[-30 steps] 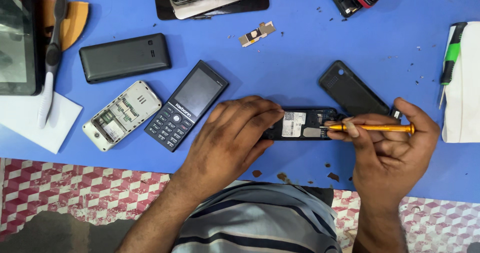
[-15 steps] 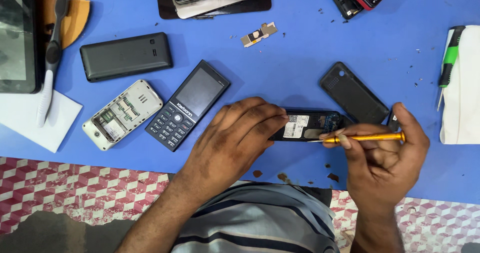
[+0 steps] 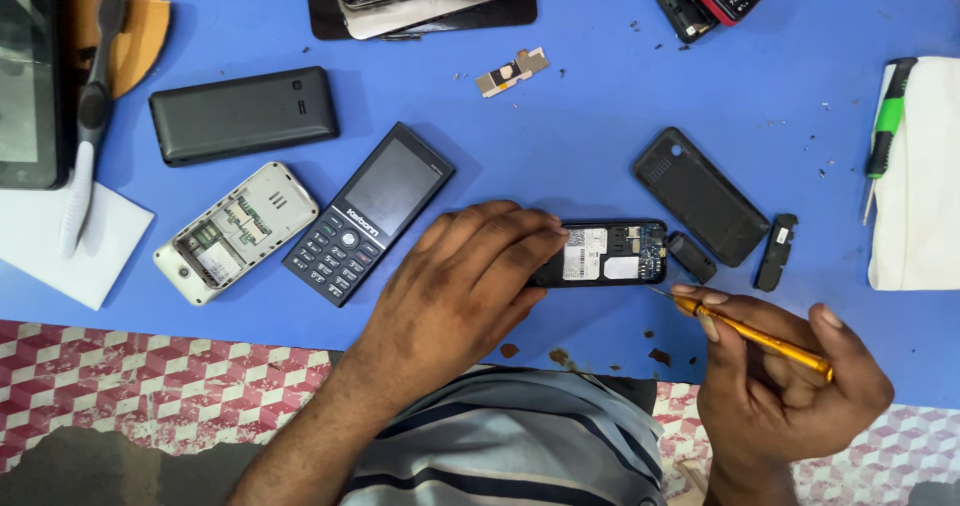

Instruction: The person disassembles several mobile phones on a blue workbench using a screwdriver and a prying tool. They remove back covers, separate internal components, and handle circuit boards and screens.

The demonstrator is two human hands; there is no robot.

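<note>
Both hands work near the front edge of the blue surface [image 3: 560, 156]: the left hand [image 3: 465, 286] lies flat, fingers pressing down on the opened phone [image 3: 605, 253] to steady it. The right hand [image 3: 790, 386] pinches an orange screwdriver [image 3: 755, 336] like a pen, its tip just off the phone's right end, beside the removed back cover [image 3: 700, 196].

A big blue table [image 3: 560, 136] fills most of the view. Its top is smooth and bright, with small dark crumbs scattered on it. The light is even and soft, and things on the table cast only faint shadows. Below the table's near edge is a floor [image 3: 150, 386] with a pattern of red and white cubes. No walls or windows can be seen from here.
</note>
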